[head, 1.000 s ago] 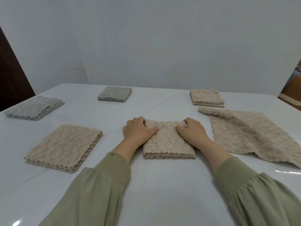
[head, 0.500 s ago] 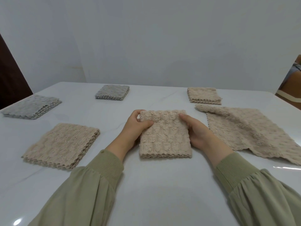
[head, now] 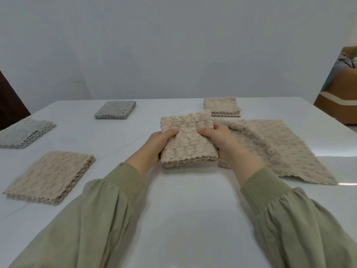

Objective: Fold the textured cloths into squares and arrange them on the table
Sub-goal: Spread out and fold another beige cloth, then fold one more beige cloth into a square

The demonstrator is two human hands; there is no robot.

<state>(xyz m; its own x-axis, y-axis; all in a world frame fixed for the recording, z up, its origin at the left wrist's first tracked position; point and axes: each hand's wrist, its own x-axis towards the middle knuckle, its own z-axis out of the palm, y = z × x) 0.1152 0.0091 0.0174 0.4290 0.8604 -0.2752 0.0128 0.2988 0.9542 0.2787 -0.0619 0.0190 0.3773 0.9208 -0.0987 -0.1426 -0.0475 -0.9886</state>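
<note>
At the far left edge of the table point(head: 183, 213) lies a folded grey square point(head: 25, 133). Nearer the person lies a folded beige square point(head: 50, 176), and further back, toward the centre, a second grey square point(head: 116, 109). No hand touches these. The left hand point(head: 154, 146) grasps the left edge of the held beige cloth point(head: 188, 138), thumb on top and fingers wrapped under. This cloth is folded into a compact packet of several layers and sits at table centre, directly ahead of the person, with its far edge tilted up. Whether its near, scalloped edge rests on the table cannot be told. Its slightly longer axis runs away from the person, and the grips fall on the two long sides. The right hand point(head: 220, 140) grasps the right edge in the same manner, so both hands are equally near. Behind the right hand lies the far beige square point(head: 222, 106). To its right an unfolded beige cloth point(head: 280, 149) lies flat, one corner passing under the right wrist. Judgement: the packet appears ready to set down, and bare table lies ahead, between the second grey square and the far beige square. No brand, label or writing is legible.
</note>
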